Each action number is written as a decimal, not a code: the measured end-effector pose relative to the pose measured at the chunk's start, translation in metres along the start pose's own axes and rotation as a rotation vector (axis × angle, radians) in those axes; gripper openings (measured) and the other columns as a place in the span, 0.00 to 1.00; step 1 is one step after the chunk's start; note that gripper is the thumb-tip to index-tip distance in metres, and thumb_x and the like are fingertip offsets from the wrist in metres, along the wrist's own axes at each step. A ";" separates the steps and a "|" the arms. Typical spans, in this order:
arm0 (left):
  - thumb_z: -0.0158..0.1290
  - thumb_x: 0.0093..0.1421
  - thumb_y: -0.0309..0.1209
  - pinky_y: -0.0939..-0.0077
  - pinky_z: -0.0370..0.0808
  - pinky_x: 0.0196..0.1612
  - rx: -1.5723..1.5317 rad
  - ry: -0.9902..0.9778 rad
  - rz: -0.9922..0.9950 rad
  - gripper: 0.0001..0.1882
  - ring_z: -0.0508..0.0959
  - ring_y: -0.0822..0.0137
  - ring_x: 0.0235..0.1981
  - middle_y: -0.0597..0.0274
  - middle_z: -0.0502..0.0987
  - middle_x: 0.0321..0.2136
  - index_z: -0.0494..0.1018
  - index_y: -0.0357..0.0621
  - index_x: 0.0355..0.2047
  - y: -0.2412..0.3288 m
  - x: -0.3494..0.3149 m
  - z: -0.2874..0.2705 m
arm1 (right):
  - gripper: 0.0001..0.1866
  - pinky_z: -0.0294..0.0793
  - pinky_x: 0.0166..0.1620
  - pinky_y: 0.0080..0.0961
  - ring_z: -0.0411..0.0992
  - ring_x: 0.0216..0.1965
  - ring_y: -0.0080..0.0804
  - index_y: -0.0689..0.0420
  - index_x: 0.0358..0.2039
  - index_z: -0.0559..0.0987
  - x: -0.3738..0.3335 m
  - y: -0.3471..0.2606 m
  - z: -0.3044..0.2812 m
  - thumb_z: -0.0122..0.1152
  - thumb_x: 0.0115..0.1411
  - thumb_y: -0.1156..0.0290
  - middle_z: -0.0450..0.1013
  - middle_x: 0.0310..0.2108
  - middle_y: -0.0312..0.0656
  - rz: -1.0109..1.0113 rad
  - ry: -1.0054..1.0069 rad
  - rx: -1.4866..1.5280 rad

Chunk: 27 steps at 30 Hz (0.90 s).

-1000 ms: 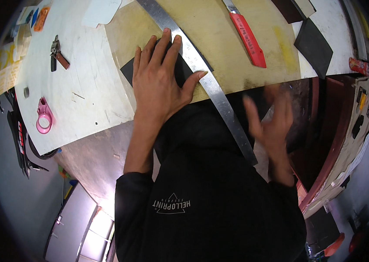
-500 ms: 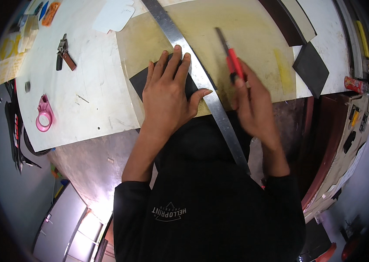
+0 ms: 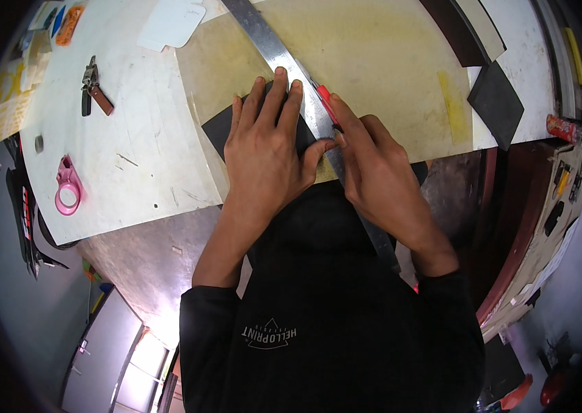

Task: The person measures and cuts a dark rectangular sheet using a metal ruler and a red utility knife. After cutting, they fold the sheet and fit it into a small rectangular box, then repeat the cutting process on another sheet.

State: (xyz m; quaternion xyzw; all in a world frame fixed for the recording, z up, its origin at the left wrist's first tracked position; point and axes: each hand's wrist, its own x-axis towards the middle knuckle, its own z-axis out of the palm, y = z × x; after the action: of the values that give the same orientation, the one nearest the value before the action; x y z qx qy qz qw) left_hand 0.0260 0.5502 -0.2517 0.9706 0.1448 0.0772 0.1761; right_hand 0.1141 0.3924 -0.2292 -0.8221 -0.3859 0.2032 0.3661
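My left hand [image 3: 267,141] lies flat with its fingers spread, pressing on a dark sheet [image 3: 220,129] and on the edge of a long steel ruler [image 3: 263,41]. The ruler runs slantwise from the far edge of the view toward my body, across the sheet. My right hand [image 3: 380,162] is closed round a red utility knife [image 3: 323,96]. The knife's tip is at the ruler's right edge, near my left fingertips. Most of the knife's handle is hidden in my grip. Under the sheet is a yellowish cutting mat [image 3: 373,55].
On the white table [image 3: 126,186] at left are a pink tape dispenser [image 3: 66,189] and a small brown-and-black hand tool [image 3: 95,89]. A white cut-out piece [image 3: 174,24] lies at the far side. Dark diamond-shaped [image 3: 497,107] and curved [image 3: 453,27] pieces lie at the right.
My right hand has moved left and brought the knife from above the mat to the ruler's right edge. My left hand has stayed in place on the ruler and sheet.
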 end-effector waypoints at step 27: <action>0.70 0.52 0.49 0.37 0.68 0.65 -0.006 -0.038 -0.006 0.41 0.71 0.40 0.65 0.45 0.71 0.65 0.74 0.37 0.61 0.001 0.004 -0.001 | 0.38 0.80 0.41 0.42 0.79 0.37 0.52 0.64 0.68 0.66 0.014 -0.008 -0.016 0.61 0.54 0.86 0.74 0.37 0.54 0.023 -0.167 -0.122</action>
State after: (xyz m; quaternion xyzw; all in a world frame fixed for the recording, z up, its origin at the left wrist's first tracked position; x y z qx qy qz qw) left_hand 0.0296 0.5504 -0.2500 0.9709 0.1442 0.0587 0.1819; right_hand 0.1287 0.4003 -0.2133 -0.8273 -0.4175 0.2514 0.2794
